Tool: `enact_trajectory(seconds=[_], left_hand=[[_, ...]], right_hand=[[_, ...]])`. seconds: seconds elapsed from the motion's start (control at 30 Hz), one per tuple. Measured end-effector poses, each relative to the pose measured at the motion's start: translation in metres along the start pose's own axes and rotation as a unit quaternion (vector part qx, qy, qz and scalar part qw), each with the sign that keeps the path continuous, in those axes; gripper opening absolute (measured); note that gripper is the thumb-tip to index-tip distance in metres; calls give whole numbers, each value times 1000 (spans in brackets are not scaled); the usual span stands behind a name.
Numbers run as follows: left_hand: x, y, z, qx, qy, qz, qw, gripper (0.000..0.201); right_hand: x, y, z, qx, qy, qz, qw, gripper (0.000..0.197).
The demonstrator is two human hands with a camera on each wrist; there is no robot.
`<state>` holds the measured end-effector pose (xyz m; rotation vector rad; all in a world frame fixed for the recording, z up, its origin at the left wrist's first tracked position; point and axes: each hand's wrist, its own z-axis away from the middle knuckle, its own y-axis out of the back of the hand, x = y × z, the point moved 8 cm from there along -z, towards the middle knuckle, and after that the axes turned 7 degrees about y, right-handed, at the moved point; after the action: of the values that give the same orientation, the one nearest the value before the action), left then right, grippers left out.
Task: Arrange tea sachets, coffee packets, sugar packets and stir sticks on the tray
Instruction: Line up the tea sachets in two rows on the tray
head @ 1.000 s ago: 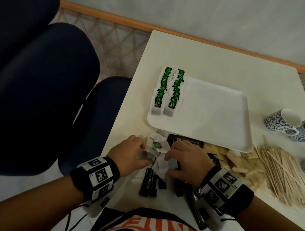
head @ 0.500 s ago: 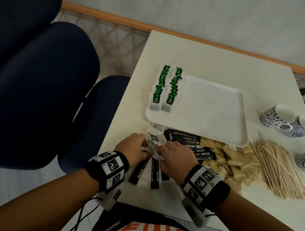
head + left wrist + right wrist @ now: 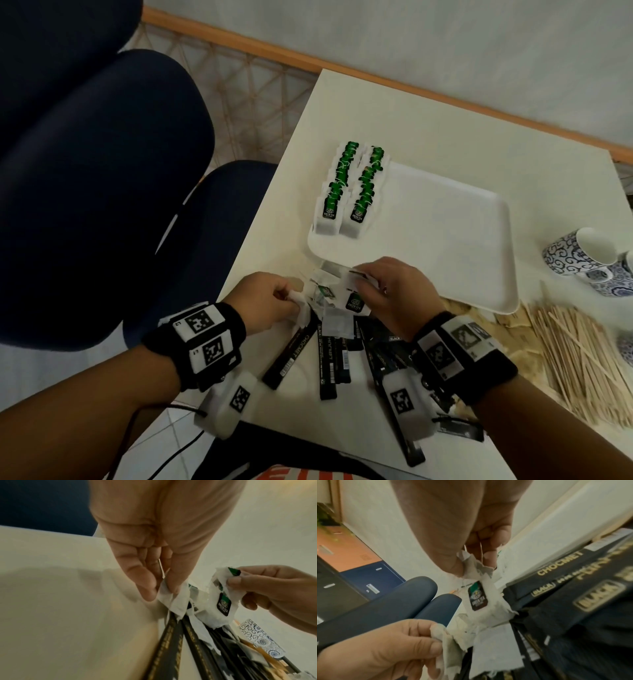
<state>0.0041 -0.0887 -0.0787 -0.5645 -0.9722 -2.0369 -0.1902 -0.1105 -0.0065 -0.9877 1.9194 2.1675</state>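
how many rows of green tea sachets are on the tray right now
2. Both stand side by side along the tray's left edge: the left row outermost, the right row just inside it.

One tray (image 3: 445, 240), two rows of tea sachets (image 3: 349, 188), two patterned cups (image 3: 579, 253) (stir sticks (image 3: 582, 356) uncountable)

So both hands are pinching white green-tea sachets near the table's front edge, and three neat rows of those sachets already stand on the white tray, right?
Nearly. The head view shows two rows of green-labelled tea sachets on the white rectangular tray, not three. The rest holds: the left hand and right hand each pinch white tea sachets near the table's front edge.
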Motion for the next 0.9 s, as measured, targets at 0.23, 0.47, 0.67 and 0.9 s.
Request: enact_trajectory(seconds=[0.23,0.47,0.67,0.9], left_hand=[[9,12,-6,40,-6,47,998,8],[20,-10,-15,-9,-35,-11,999,57],[36,-22,-17,-9,-66,-82,994,57],[44,-8,-15,11,-49,23,998,20]], right_hand=[[-14,-31,-19,-71,32,46,996,29],[-27,-60,-8,-155,75,126,977,65],[-24,-66,-19,-98,70,108,987,36],[-21,-38,-27,-106,28,-2,994,35]])
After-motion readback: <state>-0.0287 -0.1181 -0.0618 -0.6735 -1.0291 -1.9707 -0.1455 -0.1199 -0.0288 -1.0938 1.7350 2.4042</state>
